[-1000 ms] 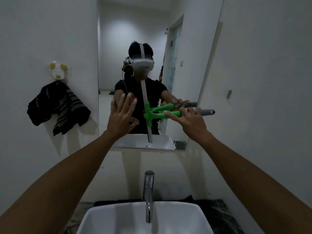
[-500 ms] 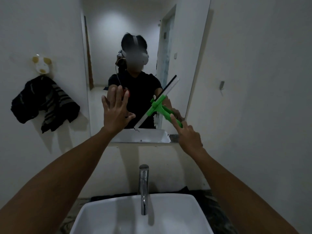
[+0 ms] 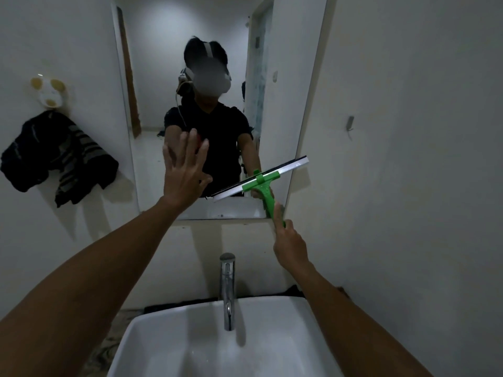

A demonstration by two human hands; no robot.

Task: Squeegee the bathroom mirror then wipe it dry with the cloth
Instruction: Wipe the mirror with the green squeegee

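The tall bathroom mirror [image 3: 152,77] hangs on the wall above the sink and reflects a person in a black shirt. My right hand [image 3: 290,240] grips the handle of a green squeegee [image 3: 262,183]. Its blade lies slanted against the mirror's lower right corner, higher at the right end. My left hand [image 3: 183,174] is pressed flat on the glass near the lower middle, fingers spread, holding nothing. A dark striped cloth [image 3: 58,156] hangs from a hook on the left wall, away from both hands.
A white basin [image 3: 168,346] with a chrome tap [image 3: 227,289] sits directly below the mirror. A small wall hook [image 3: 349,123] sticks out on the right wall. A pale suction hook [image 3: 49,93] holds the cloth.
The squeegee has turned from upright with its handle pointing right to slanted with the handle pointing down, and shifted to the mirror's lower right. My left hand stays on the glass.
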